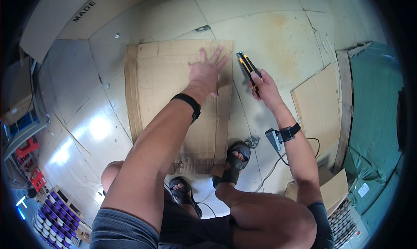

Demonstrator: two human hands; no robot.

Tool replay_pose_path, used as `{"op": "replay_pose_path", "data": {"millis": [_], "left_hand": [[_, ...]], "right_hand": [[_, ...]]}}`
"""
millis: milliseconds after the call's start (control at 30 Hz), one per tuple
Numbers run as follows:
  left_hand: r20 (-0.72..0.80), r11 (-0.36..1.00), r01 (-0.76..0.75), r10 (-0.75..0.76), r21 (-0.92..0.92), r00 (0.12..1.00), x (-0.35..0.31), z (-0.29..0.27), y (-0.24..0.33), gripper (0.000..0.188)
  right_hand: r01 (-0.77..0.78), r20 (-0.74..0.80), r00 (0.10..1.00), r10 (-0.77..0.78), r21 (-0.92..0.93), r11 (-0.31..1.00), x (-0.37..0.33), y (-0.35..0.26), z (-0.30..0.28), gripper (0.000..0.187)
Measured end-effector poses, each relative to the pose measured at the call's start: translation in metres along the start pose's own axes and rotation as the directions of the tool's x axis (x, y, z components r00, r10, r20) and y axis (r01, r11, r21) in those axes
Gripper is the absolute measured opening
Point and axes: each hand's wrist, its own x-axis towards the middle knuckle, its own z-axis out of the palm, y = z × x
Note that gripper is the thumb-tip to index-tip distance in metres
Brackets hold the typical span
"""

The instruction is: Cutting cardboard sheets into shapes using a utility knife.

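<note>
A flat, creased sheet of brown cardboard [163,81] lies on the tiled floor in front of me. My left hand [207,71] presses on its upper right part, fingers spread. To the right of the sheet, my right hand [265,89] grips a black and yellow utility knife [248,66]. The knife's tip points up and to the left, just off the sheet's right edge. How far the blade sticks out is hard to make out. One of my sandals [239,154] is at the sheet's lower right corner.
Another cardboard piece [319,103] leans at the right, beside a green-covered stack [375,114]. A large carton [89,14] stands at the upper left. A cable [271,170] runs from the device on my right wrist. Purple and white spools [56,216] sit at the lower left.
</note>
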Motion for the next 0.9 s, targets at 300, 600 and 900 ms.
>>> {"op": "replay_pose_path", "data": {"millis": [300, 600, 900], "left_hand": [[-0.018, 0.998, 0.005, -0.004, 0.063, 1.000, -0.001, -0.003, 0.003, 0.134], [-0.051, 0.993, 0.004, 0.003, 0.118, 0.999, 0.003, -0.003, -0.002, 0.141], [-0.062, 0.991, -0.001, 0.010, 0.137, 0.998, 0.005, -0.004, -0.004, 0.144]], "right_hand": [[0.137, -0.077, 0.986, -0.151, -0.163, 0.977, 0.010, -0.001, 0.022, 0.037], [0.297, -0.042, 0.900, -0.433, -0.668, 0.682, 0.041, -0.014, 0.044, 0.053], [0.251, -0.135, 0.896, -0.424, -0.631, 0.734, 0.047, -0.005, 0.050, 0.060]]}}
